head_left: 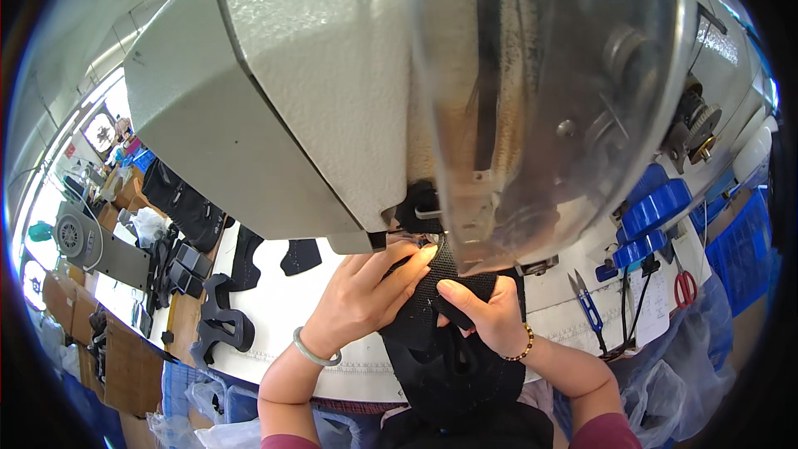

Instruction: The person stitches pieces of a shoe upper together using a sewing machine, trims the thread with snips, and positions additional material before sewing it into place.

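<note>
Mesh piece [453, 341], black and curved like a shoe upper, hangs from the person's lap up over the edge of the white surface [283, 308], its top end tucked under the head of the sewing machine.

Sewing machine [332, 91]: grey-white body fills the upper frame; clear guard [549, 83] covers the needle area, so the needle itself cannot be seen.

Surface: more black cut pieces [220, 320] lie well to the left, apart from the work.

Left hand [357, 295], green bangle at the wrist: fingers [407, 266] stretched forward and pressed flat on the mesh, tips just under the machine head. Not pinching, holding down.

Right hand [486, 312], bead bracelet: fingers curled, thumb on top, pinching the right edge of the mesh near the guard.

Blue snips [586, 299] and red-handled scissors [684, 287] lie to the right, out of use.

Judgement on doing it well: keep the mesh flat and lightly taut between both hands, let the left press and steer while the right only guides the edge; feed evenly rather than tugging, since mesh stretches. Left fingertips look very close to the stitching point, so keep them to the side of the seam line.
</note>
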A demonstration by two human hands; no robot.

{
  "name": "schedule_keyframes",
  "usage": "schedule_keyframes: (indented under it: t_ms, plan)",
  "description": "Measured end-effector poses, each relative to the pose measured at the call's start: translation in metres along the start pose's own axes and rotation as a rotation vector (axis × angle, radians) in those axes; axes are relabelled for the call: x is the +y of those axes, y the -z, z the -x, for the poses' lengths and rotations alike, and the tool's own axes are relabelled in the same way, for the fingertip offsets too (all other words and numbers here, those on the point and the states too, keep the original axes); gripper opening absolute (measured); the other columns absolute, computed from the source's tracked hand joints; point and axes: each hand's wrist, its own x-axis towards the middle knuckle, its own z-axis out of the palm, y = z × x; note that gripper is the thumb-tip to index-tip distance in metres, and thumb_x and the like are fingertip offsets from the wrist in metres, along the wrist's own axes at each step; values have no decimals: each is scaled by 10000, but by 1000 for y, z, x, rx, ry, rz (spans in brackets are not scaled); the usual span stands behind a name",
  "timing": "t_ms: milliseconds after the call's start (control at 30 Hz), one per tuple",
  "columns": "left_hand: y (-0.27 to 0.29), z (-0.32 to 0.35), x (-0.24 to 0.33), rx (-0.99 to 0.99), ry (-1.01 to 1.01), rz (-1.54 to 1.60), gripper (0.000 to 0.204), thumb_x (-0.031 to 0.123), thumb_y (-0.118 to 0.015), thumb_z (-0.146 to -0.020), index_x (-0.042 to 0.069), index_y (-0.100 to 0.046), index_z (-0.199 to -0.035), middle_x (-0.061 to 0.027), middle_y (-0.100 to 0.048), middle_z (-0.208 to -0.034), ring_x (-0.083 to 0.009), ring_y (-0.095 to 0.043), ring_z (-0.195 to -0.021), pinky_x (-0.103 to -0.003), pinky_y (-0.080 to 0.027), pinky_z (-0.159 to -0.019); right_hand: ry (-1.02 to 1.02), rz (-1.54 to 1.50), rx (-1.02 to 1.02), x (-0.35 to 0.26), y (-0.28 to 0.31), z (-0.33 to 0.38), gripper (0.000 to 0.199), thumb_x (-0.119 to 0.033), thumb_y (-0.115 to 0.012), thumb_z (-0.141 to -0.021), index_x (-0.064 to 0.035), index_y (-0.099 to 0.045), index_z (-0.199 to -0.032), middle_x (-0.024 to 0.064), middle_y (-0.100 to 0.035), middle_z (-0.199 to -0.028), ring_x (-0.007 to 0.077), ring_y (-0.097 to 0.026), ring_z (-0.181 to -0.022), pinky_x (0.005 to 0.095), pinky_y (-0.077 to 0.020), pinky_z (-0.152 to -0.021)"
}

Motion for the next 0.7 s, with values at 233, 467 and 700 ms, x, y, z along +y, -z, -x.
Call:
schedule_keyframes:
  t_ms: [233,467,700]
  plan:
    - [0,-5,7,5,-30,-59,401,49,-664,-688,-16,-612,-1081,-88,-562,-976,-221,-579,-837,-313,-474,-697,35,-6,47,4,-2,2,199,-174,-581,-906,2,-638,-836,57,-636,-637,36,-474,-431,173,-344,-387]
    - [-1,-5,11,38,-27,-24,423,28,-628,-657,-60,-588,-1069,-122,-547,-974,-260,-573,-883,-332,-492,-755,90,0,53,4,-4,2,186,-164,-585,-908,11,-635,-871,45,-628,-649,30,-475,-450,173,-339,-399]
    - [-4,-7,16,9,-87,-139,402,41,-573,-665,-93,-582,-1044,-143,-544,-945,-259,-573,-892,-327,-493,-760,110,-38,129,4,-5,2,170,-145,-589,-904,16,-630,-870,33,-610,-638,27,-465,-446,169,-332,-398]
